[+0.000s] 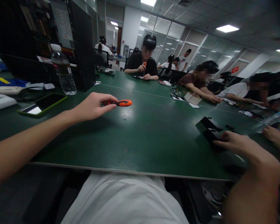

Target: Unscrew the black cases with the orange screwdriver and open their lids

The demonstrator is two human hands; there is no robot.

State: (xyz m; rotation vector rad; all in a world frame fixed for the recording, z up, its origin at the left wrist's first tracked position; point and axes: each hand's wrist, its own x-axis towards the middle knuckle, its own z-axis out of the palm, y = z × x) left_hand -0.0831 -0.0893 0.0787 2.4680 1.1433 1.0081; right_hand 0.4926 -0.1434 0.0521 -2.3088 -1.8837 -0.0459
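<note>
My left hand (pixel 96 105) is closed on a screwdriver (pixel 124 103) above the green table, left of its middle. The screwdriver's orange and black handle points to the right, while the rest of the tool is hidden by my fingers. Toward the right side, my right hand (pixel 238 144) has its thumb and bent fingers on a black, box-like thing (pixel 211 137) with an upright flap. That dark thing is partly covered by my hand, and its inside does not show clearly.
At the left lie a phone (pixel 43 105) in a green case and a white device (pixel 1 102). A water bottle (pixel 64 71) stands beside an open black computer case (pixel 84 46). Co-workers sit across and to the right, one co-worker's hand (pixel 276 137) close to my right arm.
</note>
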